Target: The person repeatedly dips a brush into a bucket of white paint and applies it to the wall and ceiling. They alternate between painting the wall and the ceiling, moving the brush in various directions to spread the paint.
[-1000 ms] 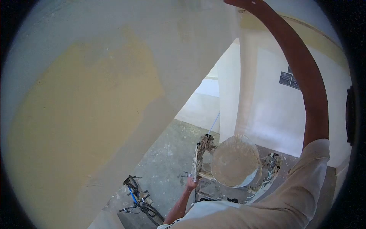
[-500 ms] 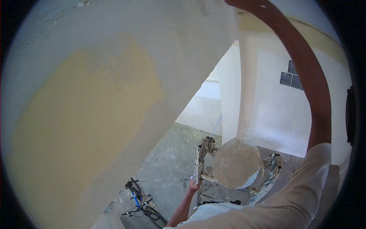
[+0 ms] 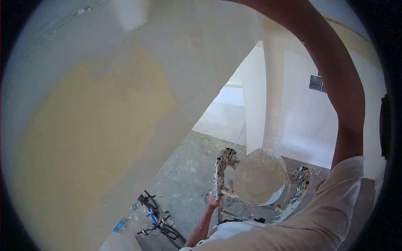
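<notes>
Down below, my left hand (image 3: 213,201) is closed around the upright of a paint-spattered ladder (image 3: 220,171). A round bucket (image 3: 258,178), its top surface pale brown and crusted, sits between the two ladder uprights, to the right of that hand. My right arm (image 3: 341,71) arches up and over to the left along the wall, and its hand lies beyond the top edge, so what it holds is hidden. In front of me is a large wall surface (image 3: 96,125) with a yellowish area surrounded by grey coating. Near the top, a paler patch (image 3: 130,12) shows on it.
A blue and black bicycle (image 3: 161,224) is on the concrete floor (image 3: 180,175) far below. Behind stands a white wall (image 3: 310,121) with dark vent blocks (image 3: 317,83). A thin blue pole (image 3: 239,136) leans near the corner.
My right arm has swung further left across the top, taking the wrist out of view. A paler patch now shows at the upper wall. My left hand stays on the ladder.
</notes>
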Tool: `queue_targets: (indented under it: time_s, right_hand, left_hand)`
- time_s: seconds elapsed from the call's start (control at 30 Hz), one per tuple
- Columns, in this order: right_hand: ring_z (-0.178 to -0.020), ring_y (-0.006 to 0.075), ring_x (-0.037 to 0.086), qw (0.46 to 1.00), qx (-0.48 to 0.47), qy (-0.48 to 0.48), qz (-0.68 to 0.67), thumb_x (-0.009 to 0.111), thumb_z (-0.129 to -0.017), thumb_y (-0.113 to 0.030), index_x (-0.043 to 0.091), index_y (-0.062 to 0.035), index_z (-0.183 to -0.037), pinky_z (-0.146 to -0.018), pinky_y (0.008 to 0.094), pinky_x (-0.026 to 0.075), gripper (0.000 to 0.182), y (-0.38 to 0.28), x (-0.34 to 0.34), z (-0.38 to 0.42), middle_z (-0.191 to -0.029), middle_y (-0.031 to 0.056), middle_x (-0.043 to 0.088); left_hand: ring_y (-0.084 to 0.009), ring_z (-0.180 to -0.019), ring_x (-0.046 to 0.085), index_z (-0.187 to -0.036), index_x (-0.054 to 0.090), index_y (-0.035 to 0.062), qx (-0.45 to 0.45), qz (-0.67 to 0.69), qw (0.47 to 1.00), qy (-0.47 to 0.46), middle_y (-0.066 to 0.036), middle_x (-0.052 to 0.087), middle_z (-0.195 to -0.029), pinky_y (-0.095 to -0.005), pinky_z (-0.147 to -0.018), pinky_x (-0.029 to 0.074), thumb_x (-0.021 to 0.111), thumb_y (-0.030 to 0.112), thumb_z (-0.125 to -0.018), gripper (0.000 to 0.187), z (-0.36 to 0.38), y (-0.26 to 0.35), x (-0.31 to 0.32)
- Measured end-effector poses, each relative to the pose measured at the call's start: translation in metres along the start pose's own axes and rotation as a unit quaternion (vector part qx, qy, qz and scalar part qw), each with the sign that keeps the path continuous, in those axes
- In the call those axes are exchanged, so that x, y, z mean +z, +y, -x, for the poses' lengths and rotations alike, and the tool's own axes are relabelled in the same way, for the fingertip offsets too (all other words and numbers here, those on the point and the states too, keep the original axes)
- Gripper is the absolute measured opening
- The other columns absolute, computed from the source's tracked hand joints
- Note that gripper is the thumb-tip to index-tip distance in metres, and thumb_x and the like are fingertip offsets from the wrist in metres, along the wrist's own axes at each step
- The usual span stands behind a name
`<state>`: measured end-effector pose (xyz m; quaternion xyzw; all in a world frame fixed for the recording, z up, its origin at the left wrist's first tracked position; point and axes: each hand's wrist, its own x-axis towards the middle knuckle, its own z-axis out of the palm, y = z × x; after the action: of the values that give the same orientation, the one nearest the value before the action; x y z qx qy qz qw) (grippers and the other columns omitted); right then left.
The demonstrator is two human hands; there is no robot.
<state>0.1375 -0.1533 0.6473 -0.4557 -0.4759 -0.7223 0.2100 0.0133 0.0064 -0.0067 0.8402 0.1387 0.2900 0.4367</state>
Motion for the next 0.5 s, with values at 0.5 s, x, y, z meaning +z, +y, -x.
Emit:
queue_targets:
  time_s: [0.5]
  right_hand:
    - [-0.057, 0.0214, 0.055, 0.936, 0.188, -0.275, -0.11, 0.059, -0.07, -0.029, 0.055, -0.0069, -0.087, -0.052, 0.0311, 0.043, 0.028, 0.009, -0.029, 0.203, -0.068, 0.0068, 0.056]
  left_hand:
    - [-0.0316, -0.081, 0.053, -0.094, 0.053, 0.0044, -0.036, 0.035, 0.999, 0.01, -0.015, 0.056, -0.087, -0.037, -0.067, 0.041, 0.046, 0.027, -0.075, 0.03, -0.001, 0.019, -0.004]
